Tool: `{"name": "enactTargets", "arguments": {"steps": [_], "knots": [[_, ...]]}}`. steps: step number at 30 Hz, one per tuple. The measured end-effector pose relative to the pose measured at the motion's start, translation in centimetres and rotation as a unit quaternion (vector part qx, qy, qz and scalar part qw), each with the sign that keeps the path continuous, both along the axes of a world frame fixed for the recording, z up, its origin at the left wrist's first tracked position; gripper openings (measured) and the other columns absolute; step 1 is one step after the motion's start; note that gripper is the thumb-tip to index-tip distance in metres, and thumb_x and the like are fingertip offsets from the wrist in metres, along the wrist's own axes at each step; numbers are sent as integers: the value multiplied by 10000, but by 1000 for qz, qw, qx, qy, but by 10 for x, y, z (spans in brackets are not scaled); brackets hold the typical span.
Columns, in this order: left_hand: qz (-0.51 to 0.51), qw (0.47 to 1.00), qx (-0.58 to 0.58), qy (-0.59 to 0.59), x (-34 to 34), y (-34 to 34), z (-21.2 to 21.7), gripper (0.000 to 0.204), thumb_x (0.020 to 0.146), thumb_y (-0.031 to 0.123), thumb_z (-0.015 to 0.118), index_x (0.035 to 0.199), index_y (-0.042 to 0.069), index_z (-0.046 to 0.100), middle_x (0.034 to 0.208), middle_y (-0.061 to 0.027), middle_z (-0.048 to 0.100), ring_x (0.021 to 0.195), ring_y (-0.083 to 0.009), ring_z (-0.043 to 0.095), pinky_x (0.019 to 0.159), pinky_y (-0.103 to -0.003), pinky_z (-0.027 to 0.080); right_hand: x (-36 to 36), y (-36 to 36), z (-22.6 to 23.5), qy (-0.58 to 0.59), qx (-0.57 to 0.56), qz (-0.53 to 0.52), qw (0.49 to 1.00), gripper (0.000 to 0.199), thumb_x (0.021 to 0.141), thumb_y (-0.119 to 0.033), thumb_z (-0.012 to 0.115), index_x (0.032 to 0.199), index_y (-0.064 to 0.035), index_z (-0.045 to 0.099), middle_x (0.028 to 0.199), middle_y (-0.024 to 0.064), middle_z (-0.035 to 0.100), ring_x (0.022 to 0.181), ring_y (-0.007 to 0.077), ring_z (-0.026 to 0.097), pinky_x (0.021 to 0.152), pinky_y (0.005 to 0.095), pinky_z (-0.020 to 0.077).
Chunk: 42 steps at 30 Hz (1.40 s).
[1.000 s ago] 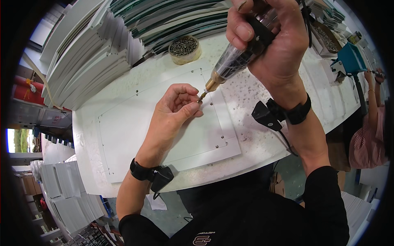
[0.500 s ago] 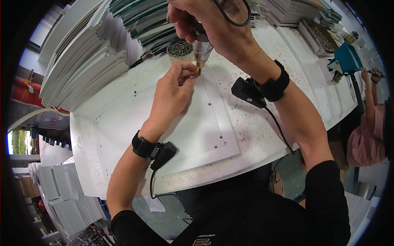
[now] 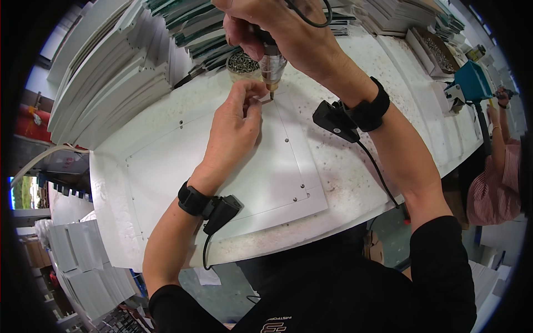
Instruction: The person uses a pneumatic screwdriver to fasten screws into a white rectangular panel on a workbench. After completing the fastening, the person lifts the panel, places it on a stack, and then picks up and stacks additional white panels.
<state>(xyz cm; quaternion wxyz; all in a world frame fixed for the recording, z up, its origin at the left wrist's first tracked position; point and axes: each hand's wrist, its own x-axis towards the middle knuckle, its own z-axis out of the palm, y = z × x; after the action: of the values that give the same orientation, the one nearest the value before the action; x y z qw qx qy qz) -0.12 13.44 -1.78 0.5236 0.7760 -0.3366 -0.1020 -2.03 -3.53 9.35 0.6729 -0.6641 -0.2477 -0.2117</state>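
My right hand (image 3: 280,25) is wrapped round a powered screwdriver (image 3: 273,65) with a clear front sleeve and a brass-coloured nose. It points down, its bit at the far edge region of a white flat panel (image 3: 222,161). Just left of the bit is my left hand (image 3: 236,122), its fingers curled and thumb drawn in; whether anything small lies between them is hidden. Several dark screw heads, such as this screw (image 3: 286,140), sit along the panel's right and far sides. Behind my left fingers stands a tub of screws (image 3: 242,64).
White board stacks (image 3: 111,77) rise at the far left, beside green-edged stacked pieces (image 3: 194,28). At the far right are a box of small hardware (image 3: 436,53) and a teal machine (image 3: 473,80). Another person in a striped top (image 3: 494,191) works beyond the table's right edge.
My left fingertips have drawn slightly left, off the screwdriver's tip. The screwdriver stays in my right hand, nearly in place. The panel appears shifted only slightly with the view.
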Motion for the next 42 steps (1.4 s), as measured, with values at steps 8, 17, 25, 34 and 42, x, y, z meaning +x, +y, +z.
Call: {"name": "enactTargets", "arguments": {"steps": [8, 17, 25, 34, 42], "knots": [[15, 1000, 7, -16, 3, -2, -4, 294, 1017, 47, 467, 1309, 37, 497, 1213, -159, 664, 1021, -248, 657, 897, -354, 518, 18, -3, -14, 18, -35, 41, 998, 326, 1040, -319, 619, 799, -100, 599, 628, -10, 594, 504, 52, 518, 457, 223, 415], [34, 999, -25, -15, -22, 28, 17, 419, 992, 88, 562, 1399, 21, 489, 1257, -139, 648, 1096, -221, 636, 971, -349, 510, -16, 18, 31, 23, -13, -41, 999, 292, 1015, -303, 635, 854, -59, 631, 700, 19, 637, 486, 68, 546, 447, 218, 440], [10, 977, 94, -189, -121, 126, 39, 272, 946, 100, 643, 1208, 30, 623, 1178, -156, 636, 1147, -354, 578, 987, -434, 474, -6, 130, 41, -244, -333, -10, 911, 314, 957, -306, 754, 1038, -22, 646, 713, 18, 608, 611, 119, 530, 581, 276, 434], [352, 884, 135, -276, -135, 257, 4, 255, 923, 77, 657, 1171, 19, 650, 1243, -161, 637, 1200, -353, 563, 1000, -462, 448, 71, 273, -1, -122, -524, 57, 841, 289, 834, -160, 775, 1082, -49, 679, 896, 136, 693, 880, 346, 668, 799, 453, 524], [412, 860, 130, -272, -130, 281, -17, 313, 926, 152, 676, 1211, 25, 655, 1324, -208, 603, 1282, -387, 527, 1062, -485, 433, 150, 288, -57, -57, -513, 17, 856, 344, 841, -147, 732, 1172, -60, 692, 1012, 181, 724, 948, 386, 672, 852, 450, 528]]}}
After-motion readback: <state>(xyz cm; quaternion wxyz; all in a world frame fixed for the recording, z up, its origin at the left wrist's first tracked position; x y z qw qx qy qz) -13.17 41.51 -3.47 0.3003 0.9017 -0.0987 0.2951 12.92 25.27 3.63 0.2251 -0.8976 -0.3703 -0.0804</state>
